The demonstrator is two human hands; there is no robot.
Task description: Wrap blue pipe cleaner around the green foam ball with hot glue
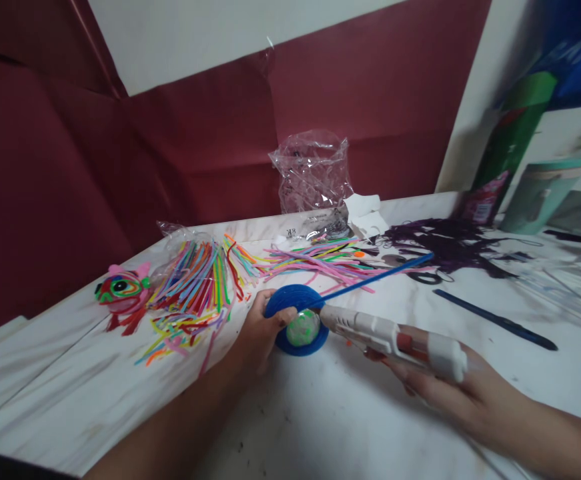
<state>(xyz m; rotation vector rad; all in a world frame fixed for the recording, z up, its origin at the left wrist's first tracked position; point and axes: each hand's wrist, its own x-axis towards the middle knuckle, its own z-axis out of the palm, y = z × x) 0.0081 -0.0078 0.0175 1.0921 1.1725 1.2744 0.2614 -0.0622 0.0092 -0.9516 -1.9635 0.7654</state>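
My left hand [265, 320] grips the left side of a blue coiled disc [295, 295], its thumb pressed on the front. A pale grey-green round piece [303, 328] shows in the disc's middle. From the disc a long blue pipe cleaner [377, 275] sticks out to the upper right. My right hand [435, 380] is wrapped round a white hot glue gun [370, 330]. The gun's tip is at the disc's right side, by the root of the pipe cleaner; whether it touches cannot be made out.
Left stands a colourful pipe-cleaner figure [123, 293] beside bundles of pipe cleaners [195, 273]. Clear plastic bags [313, 170] lean at the back. Dark purple strands [435, 243], scissors [425, 277] and a dark blue strip [495, 320] lie right, with a green cup [540, 197] behind.
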